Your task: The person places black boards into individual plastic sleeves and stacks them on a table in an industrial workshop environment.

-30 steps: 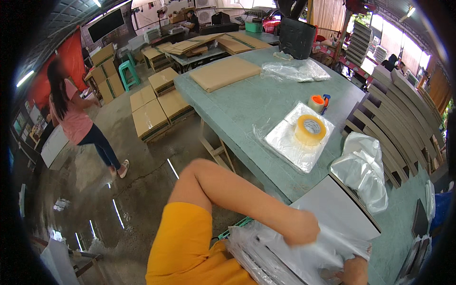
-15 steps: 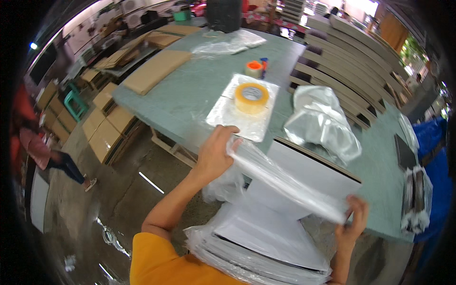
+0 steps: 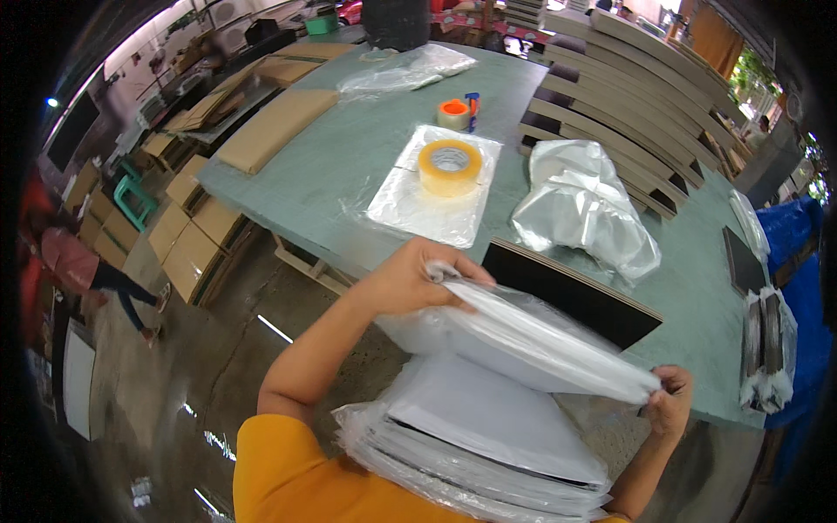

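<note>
A clear plastic bag [image 3: 558,342] with a flat white panel in it stretches at a slant between my two hands. My left hand [image 3: 418,277] is closed on its upper left corner, while my right hand [image 3: 670,401] pinches the lower right end. Close to my body, under the bag, is a stack of white panels [image 3: 493,418] in clear plastic. Just beyond the bag, a black panel [image 3: 575,295] with a pale edge lies at the table's near side. What supports the stack is hidden.
On the green table [image 3: 305,196] are clear plastic sleeves [image 3: 392,209] under a yellow tape roll [image 3: 450,167], an orange tape dispenser [image 3: 453,113] and crumpled plastic [image 3: 584,209]. Stacked boards [image 3: 628,113] stand at right, wrapped pieces [image 3: 767,349] at the right edge. Another person [image 3: 74,261] walks at left.
My hands have drawn the bag toward me and to the right. The black face of the panel behind it now shows where white was. The person at left has moved slightly.
</note>
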